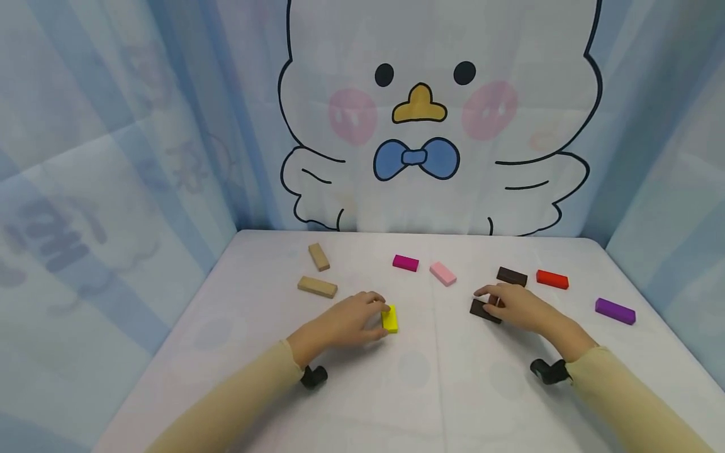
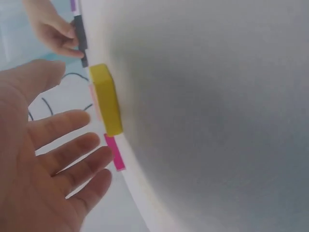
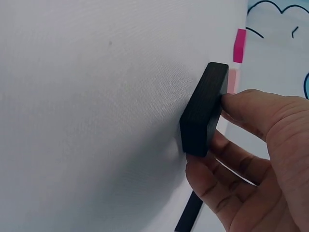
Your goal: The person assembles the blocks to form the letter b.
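Note:
My left hand (image 1: 358, 319) is spread loosely beside a yellow block (image 1: 389, 319) lying on the table. In the left wrist view its fingers (image 2: 72, 123) are apart and stand off the yellow block (image 2: 106, 99). My right hand (image 1: 518, 306) bends over a black block (image 1: 483, 310) on the right half of the table. In the right wrist view the thumb lies against one side of that black block (image 3: 205, 106) and fingertips (image 3: 198, 169) curl at its lower end. A second black block (image 1: 512, 276) lies just behind the right hand.
Two tan blocks (image 1: 317, 287) lie at the back left. A magenta block (image 1: 405, 263) and a pink block (image 1: 443, 274) lie at the back middle; a red block (image 1: 552, 279) and a purple block (image 1: 615, 311) at the right. Printed curtains (image 1: 419, 201) surround the white table (image 1: 385, 402).

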`<move>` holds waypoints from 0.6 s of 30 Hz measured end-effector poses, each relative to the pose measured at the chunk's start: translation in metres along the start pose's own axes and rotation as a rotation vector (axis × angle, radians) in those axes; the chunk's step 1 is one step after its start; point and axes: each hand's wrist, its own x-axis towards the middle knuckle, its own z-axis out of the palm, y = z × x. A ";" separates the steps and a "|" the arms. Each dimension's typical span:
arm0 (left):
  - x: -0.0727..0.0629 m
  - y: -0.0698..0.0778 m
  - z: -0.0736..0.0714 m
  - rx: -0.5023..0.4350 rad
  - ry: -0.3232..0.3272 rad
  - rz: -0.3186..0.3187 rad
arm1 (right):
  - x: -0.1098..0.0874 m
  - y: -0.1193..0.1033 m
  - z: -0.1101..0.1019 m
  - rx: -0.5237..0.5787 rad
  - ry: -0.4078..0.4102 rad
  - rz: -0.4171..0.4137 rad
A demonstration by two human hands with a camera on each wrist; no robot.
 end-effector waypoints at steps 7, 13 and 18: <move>-0.012 0.001 0.004 -0.025 -0.145 -0.017 | -0.001 -0.006 0.001 0.017 0.006 0.012; -0.020 0.002 0.003 -0.053 -0.204 -0.014 | -0.001 -0.010 0.004 0.026 0.028 0.044; -0.026 0.004 -0.001 -0.069 -0.229 -0.003 | 0.000 -0.015 0.006 0.041 0.038 0.110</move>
